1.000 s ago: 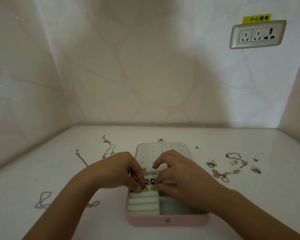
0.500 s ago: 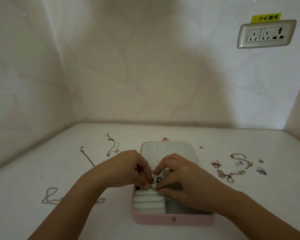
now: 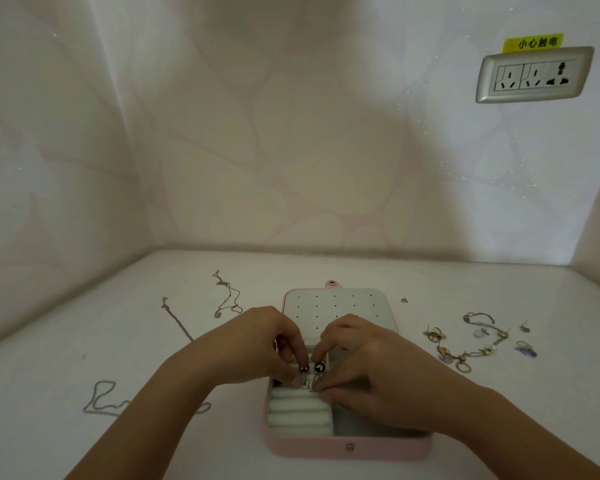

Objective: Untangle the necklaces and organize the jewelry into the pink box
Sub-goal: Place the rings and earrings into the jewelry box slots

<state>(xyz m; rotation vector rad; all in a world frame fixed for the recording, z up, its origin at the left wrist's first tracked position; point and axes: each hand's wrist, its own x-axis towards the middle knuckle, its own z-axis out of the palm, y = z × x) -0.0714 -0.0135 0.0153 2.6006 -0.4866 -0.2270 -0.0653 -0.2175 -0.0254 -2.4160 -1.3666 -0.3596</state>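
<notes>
Open pink jewelry box (image 3: 347, 448) at the middle of the worktop (image 3: 430, 282), close to its front edge. Long axis running front to back, with the lid (image 3: 333, 303) laid flat toward the back wall, its perforated panel up and its snap tab (image 3: 332, 284) pointing away. White ring rolls (image 3: 297, 410) in the front-left compartment.

Little changed from half a second ago: both hands still meeting over the box's middle, loose jewelry lying as before.

Left hand (image 3: 253, 344) curled, thumb and fingertips pinching a small glittering piece (image 3: 308, 384) just above the rolls. Right hand (image 3: 368, 372) curled likewise, pinching the same piece from the other side, palm covering the right compartments. Two dark round pieces (image 3: 303, 368) just behind the pinch.

Three thin chains (image 3: 227, 296) spread toward the left edge. Tangled gold jewelry (image 3: 465, 344) toward the right edge, small studs (image 3: 524, 328) near it. Wall socket (image 3: 534, 74) high on the back wall, under a yellow label (image 3: 533, 43).
</notes>
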